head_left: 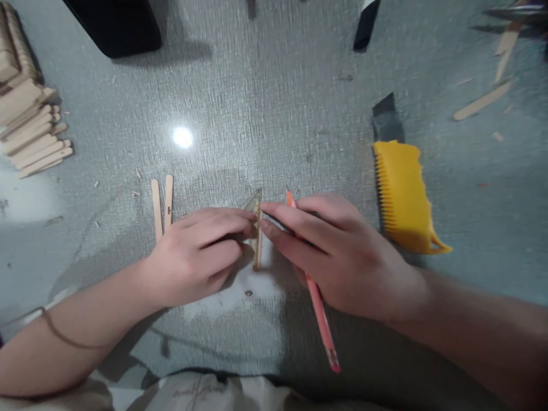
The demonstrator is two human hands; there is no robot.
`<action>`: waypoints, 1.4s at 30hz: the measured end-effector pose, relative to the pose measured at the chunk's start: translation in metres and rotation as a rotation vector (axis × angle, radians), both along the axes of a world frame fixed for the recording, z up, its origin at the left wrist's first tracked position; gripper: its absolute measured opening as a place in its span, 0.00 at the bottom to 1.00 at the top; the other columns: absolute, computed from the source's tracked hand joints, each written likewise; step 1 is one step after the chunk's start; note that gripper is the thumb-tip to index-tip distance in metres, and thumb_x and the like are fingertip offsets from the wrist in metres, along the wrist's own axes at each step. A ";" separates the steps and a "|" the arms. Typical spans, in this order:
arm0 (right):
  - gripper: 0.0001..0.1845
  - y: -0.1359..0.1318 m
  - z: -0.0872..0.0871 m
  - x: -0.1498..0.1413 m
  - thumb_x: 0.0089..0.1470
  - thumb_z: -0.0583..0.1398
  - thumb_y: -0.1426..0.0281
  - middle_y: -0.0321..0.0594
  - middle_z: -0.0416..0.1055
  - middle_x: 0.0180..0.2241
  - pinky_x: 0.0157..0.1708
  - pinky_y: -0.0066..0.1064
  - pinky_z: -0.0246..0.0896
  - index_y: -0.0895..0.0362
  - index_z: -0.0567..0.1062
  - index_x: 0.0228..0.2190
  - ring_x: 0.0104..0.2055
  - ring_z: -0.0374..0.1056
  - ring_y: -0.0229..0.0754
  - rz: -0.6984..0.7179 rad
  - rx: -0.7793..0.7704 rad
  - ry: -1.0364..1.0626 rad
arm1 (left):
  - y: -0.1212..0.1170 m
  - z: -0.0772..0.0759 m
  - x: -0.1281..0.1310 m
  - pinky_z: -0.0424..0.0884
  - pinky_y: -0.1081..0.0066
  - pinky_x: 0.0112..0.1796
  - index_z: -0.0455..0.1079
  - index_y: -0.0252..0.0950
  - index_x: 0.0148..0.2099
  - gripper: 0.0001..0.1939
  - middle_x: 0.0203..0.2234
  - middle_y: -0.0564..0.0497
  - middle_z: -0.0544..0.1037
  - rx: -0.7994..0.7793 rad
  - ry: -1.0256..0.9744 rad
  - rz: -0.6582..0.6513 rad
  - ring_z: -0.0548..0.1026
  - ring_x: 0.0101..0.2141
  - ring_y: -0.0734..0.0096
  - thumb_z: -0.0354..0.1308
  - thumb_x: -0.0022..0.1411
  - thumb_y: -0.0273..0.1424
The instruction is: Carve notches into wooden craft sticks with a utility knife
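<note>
slim, pale wooden stick (258, 254) clamped in left fingers (226, 222), smooth pink pencil (319, 313) clasped in right fingers (303, 225)

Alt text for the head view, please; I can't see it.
The left hand and right hand meet at a wooden stick, a pink pencil in the right. A yellow toothed tool lies to the right, two loose sticks beside the left hand.

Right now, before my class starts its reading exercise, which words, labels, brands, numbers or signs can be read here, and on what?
No text can be read for certain.
Light garment at the bottom edge: cursive-looking lettering, too blurred to read.
Wooden stick near the left hand: dark marks, too small to make out.
Pink pencil in the right hand: no lettering visible.
</note>
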State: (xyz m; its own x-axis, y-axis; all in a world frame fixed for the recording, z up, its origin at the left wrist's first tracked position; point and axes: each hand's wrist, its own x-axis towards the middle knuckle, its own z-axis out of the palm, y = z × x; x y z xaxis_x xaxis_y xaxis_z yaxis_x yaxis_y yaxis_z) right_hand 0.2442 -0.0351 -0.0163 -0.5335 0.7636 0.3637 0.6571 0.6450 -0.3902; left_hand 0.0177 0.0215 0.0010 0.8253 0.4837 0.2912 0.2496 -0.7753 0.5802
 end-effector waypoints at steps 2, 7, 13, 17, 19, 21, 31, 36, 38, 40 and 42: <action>0.14 0.000 0.001 0.001 0.62 0.55 0.79 0.50 0.77 0.48 0.39 0.45 0.70 0.65 0.76 0.47 0.42 0.70 0.51 0.001 0.010 -0.014 | 0.001 0.001 0.000 0.80 0.64 0.45 0.69 0.34 0.33 0.08 0.38 0.45 0.79 -0.007 0.024 -0.016 0.78 0.48 0.65 0.55 0.62 0.18; 0.16 -0.001 0.001 0.003 0.63 0.55 0.78 0.51 0.76 0.50 0.40 0.46 0.70 0.66 0.74 0.50 0.44 0.68 0.51 0.019 0.021 -0.052 | 0.004 0.002 0.001 0.74 0.57 0.45 0.70 0.35 0.35 0.05 0.40 0.46 0.79 0.010 0.084 -0.049 0.79 0.44 0.63 0.55 0.61 0.21; 0.16 -0.001 0.000 0.004 0.61 0.56 0.79 0.53 0.75 0.51 0.41 0.46 0.68 0.68 0.73 0.50 0.45 0.67 0.52 0.032 0.009 -0.061 | 0.004 0.001 0.002 0.75 0.60 0.48 0.72 0.35 0.44 0.07 0.45 0.45 0.79 0.028 0.128 0.030 0.76 0.50 0.61 0.62 0.64 0.30; 0.18 -0.001 0.000 0.005 0.61 0.56 0.80 0.53 0.74 0.52 0.41 0.46 0.68 0.68 0.72 0.52 0.45 0.68 0.51 0.043 -0.009 -0.069 | 0.003 0.000 -0.001 0.75 0.58 0.53 0.73 0.33 0.46 0.11 0.48 0.44 0.78 0.023 0.135 0.053 0.74 0.54 0.58 0.63 0.64 0.34; 0.18 0.000 0.000 0.005 0.62 0.55 0.80 0.53 0.74 0.53 0.40 0.46 0.68 0.69 0.72 0.52 0.45 0.68 0.52 0.051 -0.013 -0.069 | 0.002 0.000 -0.002 0.75 0.57 0.54 0.73 0.33 0.46 0.12 0.47 0.43 0.78 0.026 0.126 0.064 0.74 0.54 0.59 0.64 0.64 0.34; 0.18 -0.001 0.000 0.005 0.62 0.55 0.79 0.52 0.74 0.53 0.41 0.46 0.69 0.68 0.71 0.53 0.46 0.68 0.52 0.048 -0.014 -0.068 | 0.002 -0.001 -0.003 0.76 0.57 0.54 0.74 0.32 0.46 0.12 0.47 0.42 0.78 0.029 0.120 0.063 0.74 0.55 0.58 0.64 0.64 0.35; 0.16 0.000 0.001 0.005 0.63 0.55 0.79 0.48 0.75 0.52 0.42 0.46 0.71 0.65 0.73 0.51 0.46 0.70 0.51 0.013 -0.009 -0.063 | 0.002 0.000 -0.002 0.75 0.59 0.56 0.74 0.31 0.45 0.10 0.47 0.41 0.77 0.000 0.121 0.056 0.74 0.54 0.59 0.64 0.63 0.32; 0.17 0.000 0.001 0.006 0.62 0.55 0.79 0.49 0.75 0.53 0.42 0.46 0.70 0.64 0.73 0.51 0.46 0.70 0.52 0.024 -0.028 -0.062 | 0.003 -0.001 -0.002 0.74 0.59 0.56 0.74 0.32 0.45 0.10 0.47 0.41 0.77 -0.036 0.100 0.064 0.74 0.54 0.60 0.64 0.63 0.31; 0.17 0.000 0.002 0.006 0.62 0.55 0.79 0.48 0.74 0.53 0.43 0.46 0.70 0.63 0.73 0.51 0.46 0.71 0.52 0.020 -0.038 -0.069 | 0.003 -0.001 -0.002 0.74 0.58 0.56 0.74 0.32 0.45 0.10 0.47 0.40 0.77 -0.037 0.096 0.067 0.74 0.54 0.60 0.64 0.63 0.31; 0.17 0.000 0.002 0.006 0.62 0.55 0.79 0.49 0.74 0.54 0.44 0.46 0.69 0.64 0.73 0.51 0.46 0.70 0.52 0.025 -0.051 -0.068 | 0.003 -0.001 -0.002 0.75 0.58 0.55 0.74 0.32 0.46 0.11 0.47 0.40 0.76 -0.037 0.096 0.064 0.74 0.54 0.60 0.64 0.63 0.31; 0.17 0.000 0.001 0.005 0.61 0.56 0.79 0.50 0.74 0.54 0.44 0.47 0.70 0.66 0.73 0.51 0.46 0.70 0.53 0.029 -0.050 -0.055 | 0.003 -0.001 -0.002 0.75 0.57 0.55 0.74 0.31 0.46 0.11 0.47 0.40 0.76 -0.036 0.100 0.056 0.74 0.54 0.59 0.64 0.63 0.31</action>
